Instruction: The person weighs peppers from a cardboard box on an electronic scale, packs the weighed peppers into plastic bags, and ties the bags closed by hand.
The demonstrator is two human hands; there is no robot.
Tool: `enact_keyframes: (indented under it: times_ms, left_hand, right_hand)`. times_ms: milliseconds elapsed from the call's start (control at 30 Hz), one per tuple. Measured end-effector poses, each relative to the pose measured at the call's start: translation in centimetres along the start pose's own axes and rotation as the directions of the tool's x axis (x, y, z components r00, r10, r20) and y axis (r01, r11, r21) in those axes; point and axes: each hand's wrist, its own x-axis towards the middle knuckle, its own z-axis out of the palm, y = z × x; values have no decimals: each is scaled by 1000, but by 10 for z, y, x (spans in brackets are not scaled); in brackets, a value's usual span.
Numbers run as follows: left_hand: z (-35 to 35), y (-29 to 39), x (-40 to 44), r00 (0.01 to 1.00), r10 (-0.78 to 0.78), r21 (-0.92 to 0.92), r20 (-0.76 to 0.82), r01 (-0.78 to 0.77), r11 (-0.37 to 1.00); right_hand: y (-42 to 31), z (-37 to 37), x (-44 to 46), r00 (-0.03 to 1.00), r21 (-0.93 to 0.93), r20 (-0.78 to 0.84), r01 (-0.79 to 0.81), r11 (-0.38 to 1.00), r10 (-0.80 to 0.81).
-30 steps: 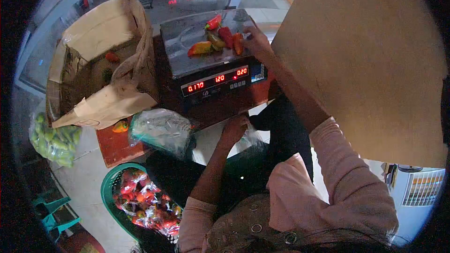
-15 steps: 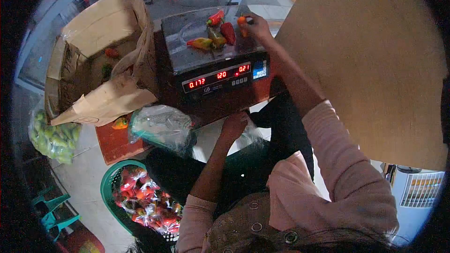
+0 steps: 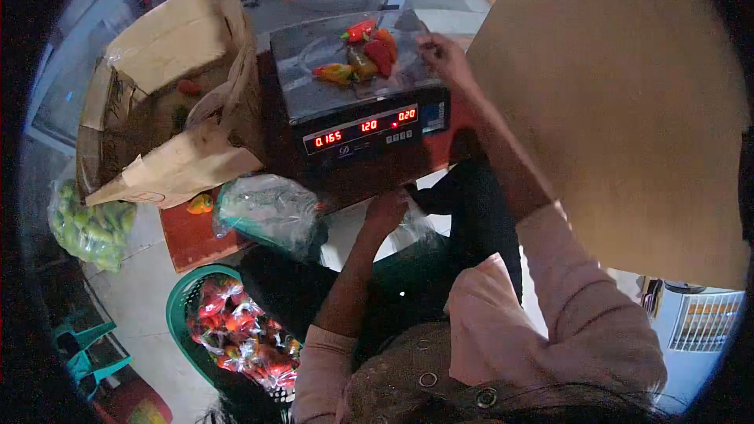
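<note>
Several red, orange and yellow-green peppers lie together on the clear-covered pan of a digital scale, whose red display reads 0.165, 1.20 and 0.20. My right hand hovers at the pan's right edge, apart from the peppers, with its fingers curled; whether anything small is in them does not show. Low in front of the scale, my left hand is closed on a clear plastic bag that hangs near my knees.
A torn cardboard box with a few peppers stands left. Nearby are a pack of plastic bags, a loose orange pepper, bagged green peppers and a green basket of bagged red peppers. A wooden board fills the right.
The orange pepper that my right hand held now lies with the others, behind the dark red one. My right hand has let it go and moved right. My left hand has barely moved.
</note>
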Motion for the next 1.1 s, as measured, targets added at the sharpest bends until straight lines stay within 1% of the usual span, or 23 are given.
enact_keyframes:
  times_ms: [33, 67, 100, 133, 167, 200, 267, 333, 400, 467, 500, 567, 600, 667, 700, 767, 800, 867, 900, 1000, 1067, 1100]
  left_hand:
    - [6, -10, -2, 999, 22, 34, -26, -21, 999]
    - [7, -16, -4, 998, 45, 71, -51, -41, 997]
    - [1, -10, -7, 1000, -9, 37, -21, 10, 999]
    - [-10, 2, -12, 998, -63, 6, 9, 63, 998]
    - [-18, 11, -17, 992, -118, -22, 39, 119, 993]
    - [-21, 15, -22, 994, -107, 37, -33, 108, 993]
    - [-23, 20, -35, 983, -69, 156, -171, 96, 983]
    - [-14, -10, -40, 974, -135, -8, -183, 136, 991]
    - [-21, -10, -47, 965, -163, -94, -205, 146, 985]
    - [-31, -2, -56, 958, -146, -99, -248, 125, 987]
    - [-33, 7, -62, 938, -185, -185, -292, 134, 973]
    - [-29, 26, -75, 891, -269, -358, -366, 132, 924]
    - [-30, 38, -81, 880, -267, -335, -394, 133, 933]
    - [-28, 56, -94, 855, -264, -291, -446, 140, 946]
    - [-23, 52, -99, 840, -228, -224, -492, 131, 966]
    - [-13, 28, -106, 806, -148, -86, -574, 121, 989]
    - [-12, 12, -106, 832, -136, 16, -538, 172, 985]
    - [-11, -16, -108, 877, -130, 221, -462, 256, 941]
    - [-11, -10, -108, 874, -130, 227, -468, 261, 938]
    - [-13, -1, -106, 874, -147, 255, -463, 290, 922]
    - [-6, -11, -103, 886, -180, 286, -428, 322, 902]
    - [-3, -13, -103, 881, -200, 260, -429, 333, 906]
  right_hand:
    - [-36, -6, -38, 988, 143, 20, -155, 978, 154]
    - [-72, -7, -69, 990, 111, -45, -130, 985, 136]
    - [-96, -7, -100, 987, 78, -110, -107, 991, 115]
    - [-73, 3, -131, 986, 59, -9, -168, 984, 169]
    - [-72, 9, -159, 950, 94, 118, -300, 949, 289]
    - [-71, 16, -187, 884, 95, 241, -432, 897, 400]
    - [-86, 33, -236, 843, 48, 412, -398, 916, 345]
    - [-72, 61, -276, 923, -43, 372, -90, 995, 99]
    - [-83, 79, -297, 972, -102, 232, 6, 995, 18]
    - [-89, 74, -295, 926, -94, 364, -68, 993, 98]
    - [-93, 71, -291, 894, -96, 428, -104, 990, 135]
    - [-91, 69, -287, 848, -153, 472, -189, 970, 240]
    - [-88, 69, -286, 821, -183, 492, -229, 956, 291]
    - [-73, 78, -294, 901, -121, 413, -91, 988, 134]
    - [-62, 84, -300, 928, -96, 369, -19, 995, 53]
    - [-30, 105, -315, 932, -19, 357, -58, 998, 61]
    - [-22, 111, -319, 933, 19, 353, -76, 997, 65]
    - [-59, 87, -303, 904, 3, 423, -67, 998, 60]
    - [-74, 79, -295, 887, -4, 458, -63, 998, 57]
    - [-75, 84, -291, 808, 73, 589, -80, 994, 22]
    - [-56, 109, -294, 796, 68, 604, -100, 993, 39]
    - [-60, 111, -293, 791, 65, 610, -112, 992, 49]
